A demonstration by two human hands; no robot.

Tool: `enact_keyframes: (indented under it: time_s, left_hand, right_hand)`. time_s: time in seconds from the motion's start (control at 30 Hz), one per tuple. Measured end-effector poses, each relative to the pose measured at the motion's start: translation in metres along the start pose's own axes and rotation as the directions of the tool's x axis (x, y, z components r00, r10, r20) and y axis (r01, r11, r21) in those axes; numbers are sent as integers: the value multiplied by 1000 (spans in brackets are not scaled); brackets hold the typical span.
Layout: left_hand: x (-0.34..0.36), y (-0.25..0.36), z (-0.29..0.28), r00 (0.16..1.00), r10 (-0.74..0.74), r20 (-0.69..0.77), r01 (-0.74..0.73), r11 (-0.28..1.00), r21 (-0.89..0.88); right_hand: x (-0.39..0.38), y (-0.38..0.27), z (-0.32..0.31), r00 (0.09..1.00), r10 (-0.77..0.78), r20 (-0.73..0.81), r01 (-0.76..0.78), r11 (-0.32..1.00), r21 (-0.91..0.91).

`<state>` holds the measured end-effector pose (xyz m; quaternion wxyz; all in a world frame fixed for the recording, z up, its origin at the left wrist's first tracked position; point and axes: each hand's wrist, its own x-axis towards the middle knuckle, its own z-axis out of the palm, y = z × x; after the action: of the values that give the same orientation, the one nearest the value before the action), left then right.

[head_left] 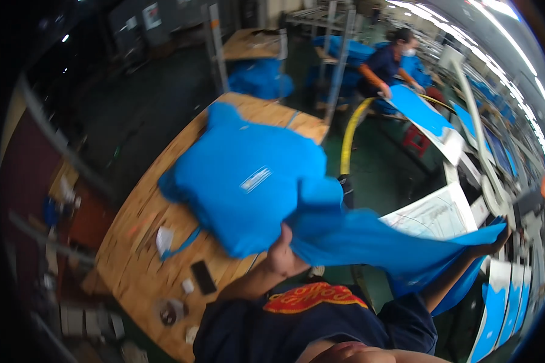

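Left of centre, I see a tan, streaked plywood table carrying 1 bulging blue fabric bundle and, lower, 1 black rectangular slab.

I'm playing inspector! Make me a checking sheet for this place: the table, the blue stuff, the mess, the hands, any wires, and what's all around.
Surface: wooden table, partly covered.
Job's things: bulging blue bundle on the table; loose blue cloth held out to the right, blurred.
Clutter: dark flat slab, white scrap.
Fingers: right hand holds the cloth's far end; left hand at its near end, grip unclear.
Cables: none certain; curved yellow band, kind unclear.
Surroundings: another person at a blue-and-white panel.
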<state>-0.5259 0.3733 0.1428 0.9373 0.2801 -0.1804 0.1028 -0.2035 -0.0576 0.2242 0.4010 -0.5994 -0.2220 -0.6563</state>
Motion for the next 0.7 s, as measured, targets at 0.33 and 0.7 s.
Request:
enact_keyframes:
  time_s: [0.33, 0.7]
  left_hand:
    - [-56, 232, 23, 730, 578, -365, -578, 807, 121]
    - [-61, 403, -214, 214, 733, -646, -444, 662, 604]
  right_hand:
    - [37, -207, 275, 948, -123, 294, -38, 873, 486]
    - [-215, -370, 633, 632, -186, 752, -520, 617, 590]
